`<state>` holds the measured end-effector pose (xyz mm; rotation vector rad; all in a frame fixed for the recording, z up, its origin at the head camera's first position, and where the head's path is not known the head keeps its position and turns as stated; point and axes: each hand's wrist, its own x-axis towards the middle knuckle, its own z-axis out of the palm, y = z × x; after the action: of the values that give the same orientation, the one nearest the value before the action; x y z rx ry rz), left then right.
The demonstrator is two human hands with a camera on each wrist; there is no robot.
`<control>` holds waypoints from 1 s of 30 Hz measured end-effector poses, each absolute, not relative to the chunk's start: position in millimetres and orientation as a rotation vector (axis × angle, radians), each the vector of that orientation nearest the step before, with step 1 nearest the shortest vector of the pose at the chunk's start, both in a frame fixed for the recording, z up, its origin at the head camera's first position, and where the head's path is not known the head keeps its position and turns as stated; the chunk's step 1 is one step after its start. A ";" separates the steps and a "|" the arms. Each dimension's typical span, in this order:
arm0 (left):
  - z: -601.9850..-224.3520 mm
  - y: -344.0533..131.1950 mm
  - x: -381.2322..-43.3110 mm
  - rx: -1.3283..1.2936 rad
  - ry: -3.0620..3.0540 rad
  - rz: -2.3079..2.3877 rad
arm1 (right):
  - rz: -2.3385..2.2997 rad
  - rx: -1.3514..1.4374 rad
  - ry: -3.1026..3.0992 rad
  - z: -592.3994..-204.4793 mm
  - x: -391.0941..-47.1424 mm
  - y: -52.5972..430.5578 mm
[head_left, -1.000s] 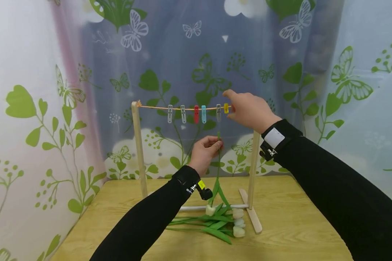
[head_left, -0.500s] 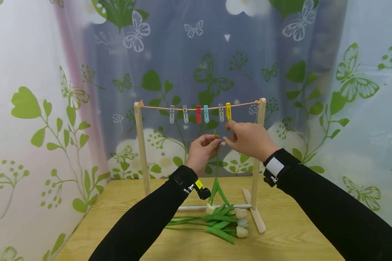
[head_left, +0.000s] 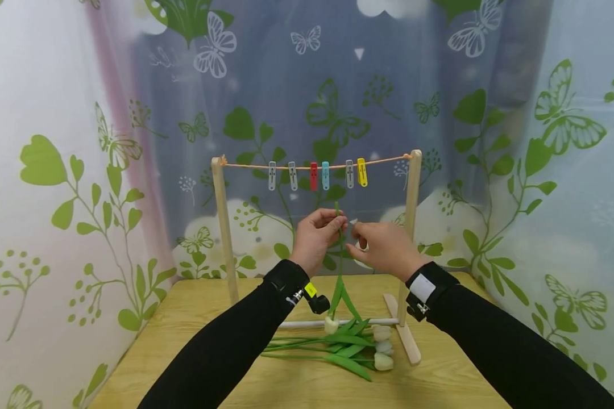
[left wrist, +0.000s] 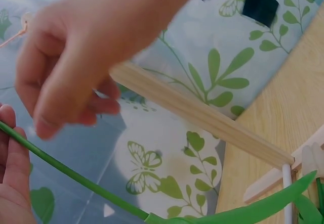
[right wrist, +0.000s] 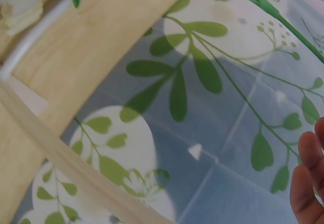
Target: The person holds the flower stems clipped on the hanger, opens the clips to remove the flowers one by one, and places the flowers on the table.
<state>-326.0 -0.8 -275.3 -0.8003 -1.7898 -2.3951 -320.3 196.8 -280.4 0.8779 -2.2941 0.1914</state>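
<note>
My left hand [head_left: 313, 241] pinches the green stem [head_left: 341, 255] of a white tulip between thumb and fingers. The tulip hangs upside down, its flower [head_left: 331, 325] level with the rack's lower bar. Right beside the stem is my right hand [head_left: 385, 247], fingers loosely bent and holding nothing. In the left wrist view the right hand [left wrist: 91, 52] hovers over the stem [left wrist: 81, 181]. Above both hands, a yellow clothespin [head_left: 362, 172] hangs on the orange string [head_left: 245, 166], along with a red clothespin [head_left: 314, 176], a blue clothespin [head_left: 326, 175] and several clear ones.
The string runs between two wooden posts [head_left: 411, 210] of a rack on the wooden table [head_left: 455, 352]. More white tulips [head_left: 384, 362] lie in front of the rack's white bar [head_left: 307, 324]. A patterned curtain [head_left: 266, 68] surrounds the table.
My right hand has come down from the yellow clothespin to beside the stem; the clothespin now hangs alone on the string. My left hand keeps its hold on the tulip, almost still.
</note>
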 end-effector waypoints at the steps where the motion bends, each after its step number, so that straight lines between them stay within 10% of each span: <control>1: -275.5 -0.9 -325.8 -0.805 -1.787 -2.396 | 0.208 0.879 -2.307 -283.8 -320.1 195.7; 30: -273.5 -9.3 -327.6 -0.868 -1.693 -2.452 | 0.751 0.839 -2.481 -351.1 -311.4 157.9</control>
<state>-327.6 -9.3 -273.5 -0.8683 -1.6928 -2.4523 -311.4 157.9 -351.1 0.8392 -2.4815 0.7507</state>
